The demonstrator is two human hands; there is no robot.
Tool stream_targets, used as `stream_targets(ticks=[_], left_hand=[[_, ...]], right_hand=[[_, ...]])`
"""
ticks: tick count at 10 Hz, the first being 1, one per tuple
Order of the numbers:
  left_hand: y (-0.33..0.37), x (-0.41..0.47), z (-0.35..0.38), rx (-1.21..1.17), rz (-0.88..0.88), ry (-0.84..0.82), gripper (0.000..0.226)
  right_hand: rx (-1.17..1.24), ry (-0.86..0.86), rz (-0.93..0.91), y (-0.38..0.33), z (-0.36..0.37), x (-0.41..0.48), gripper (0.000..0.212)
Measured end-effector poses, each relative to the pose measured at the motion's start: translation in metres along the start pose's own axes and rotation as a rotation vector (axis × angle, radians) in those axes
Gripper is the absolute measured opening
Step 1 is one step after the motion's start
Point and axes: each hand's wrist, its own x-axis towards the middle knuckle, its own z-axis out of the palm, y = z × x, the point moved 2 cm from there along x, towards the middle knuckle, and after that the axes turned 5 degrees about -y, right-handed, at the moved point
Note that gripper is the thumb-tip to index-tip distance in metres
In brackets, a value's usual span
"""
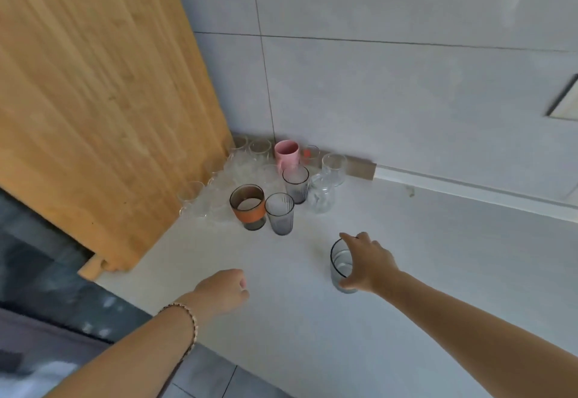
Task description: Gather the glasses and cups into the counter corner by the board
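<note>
— What is standing at the far left?

— A large wooden board [93, 100] is leaning over the counter [312, 335], and a crowd of clear glasses [219, 188] is huddling against its edge in the corner.

— And moving right from there?

— The left hand [223, 291], a beaded bracelet [190, 322] circling its wrist, is hanging over the counter with its fingers curled in, holding nothing. Behind it a brown glass with an orange band [248, 206] is standing just beside two grey ribbed tumblers [279, 213], with a pink mug [286, 152] sitting further back by the wall [406, 84].

— Where is the glass being handled?

— Well apart from the cluster, to the right. The right hand [367, 261] is gripping a grey glass [341, 267] from above, fingers wrapping its rim, and the glass is standing upright on the counter.
</note>
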Motion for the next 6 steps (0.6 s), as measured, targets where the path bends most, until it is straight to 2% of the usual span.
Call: stream_targets(ticks=[2, 4, 6], left_hand=[[-0.013, 0.049, -0.024, -0.009, 0.027, -0.057, 0.031], [-0.037, 0.098, -0.051, 0.050, 0.138, -0.116, 0.030], [-0.050, 0.127, -0.069, 0.127, 0.294, -0.187, 0.004]], right_hand=[[0.084, 0.026, 0.060, -0.039, -0.013, 0.081, 0.094], [0.104, 0.030, 0.169, -0.070, -0.010, 0.121, 0.096], [0.420, 0.109, 0.379, -0.085, 0.001, 0.115, 0.119]])
